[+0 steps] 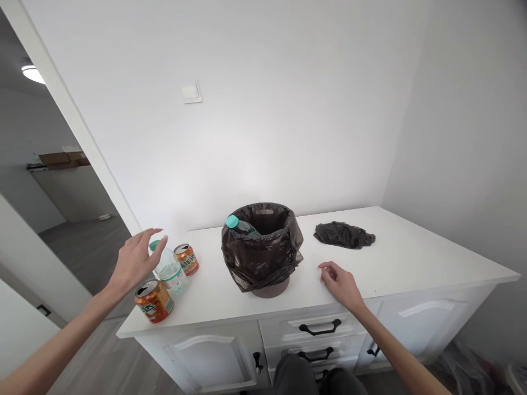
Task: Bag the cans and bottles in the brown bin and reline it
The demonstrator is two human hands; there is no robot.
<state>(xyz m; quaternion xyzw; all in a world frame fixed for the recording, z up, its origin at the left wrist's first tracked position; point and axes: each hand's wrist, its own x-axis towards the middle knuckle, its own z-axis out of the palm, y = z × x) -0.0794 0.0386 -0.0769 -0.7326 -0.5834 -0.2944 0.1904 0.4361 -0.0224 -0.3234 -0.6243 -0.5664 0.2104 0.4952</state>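
Observation:
My left hand (138, 260) is at the left end of the counter, thumb and fingers apart. It is nearest to a clear plastic bottle (175, 275) with a green cap, which stands between two orange drink cans, a front can (154, 302) and a rear can (187, 260). In the middle stands a trash bin (270, 289) lined with a black plastic bag (263, 263). A second bottle with a teal cap (232, 221) leans inside it, its lower part hidden. Over the counter right of the bin, my right hand (341, 285) has curled fingers, with nothing visible in them.
A crumpled black plastic bag (345, 235) lies on the white counter (411, 258), toward the back right. Drawers with black handles (320, 328) are below. A wall with a light switch (191, 92) rises behind. A doorway opens on the left.

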